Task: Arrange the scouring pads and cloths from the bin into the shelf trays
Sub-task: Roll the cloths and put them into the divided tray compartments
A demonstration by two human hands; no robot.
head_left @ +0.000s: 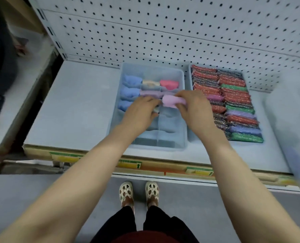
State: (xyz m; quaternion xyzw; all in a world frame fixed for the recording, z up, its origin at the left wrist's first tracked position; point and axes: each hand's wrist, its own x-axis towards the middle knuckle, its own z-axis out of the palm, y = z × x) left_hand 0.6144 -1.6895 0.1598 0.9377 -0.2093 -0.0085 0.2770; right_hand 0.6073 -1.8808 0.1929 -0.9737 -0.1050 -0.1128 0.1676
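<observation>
Both hands meet over the middle of a translucent plastic divided tray (183, 109), the right hand (192, 105) curled in a firm grip round a soft, rolled lilac cloth (170, 101), the left hand (140, 112) pinching the roll's near end with bent fingers. The lilac cloth sits between the two hands, held just above the tray's central compartments and not yet set down into one.

Folded cloths fill the tray's far cells: three blue fabric rolls (130, 92) down the left column, a cream cloth (151, 83) and a coral-pink cloth (169, 84) along the back row, a pale mauve cloth (150, 93) in front of the cream one. The cells nearest the person show only bare plastic.

Just beside it, to the right, a second clear tray (190, 79) is packed in two columns with glittery, pillow-shaped scouring pads (236, 100) in red, green, purple and dark metallic mesh, lying flat and pressed edge to edge. The right wrist crosses the front left corner of that tray.

Both trays rest on a pale grey shelf (72, 106) backed by white perforated pegboard (163, 32). Yellow-and-green price labels (130, 163) run along the shelf's front edge. Below, cream perforated clogs (139, 192) stand on a grey floor. Motion blur softens the far right side.
</observation>
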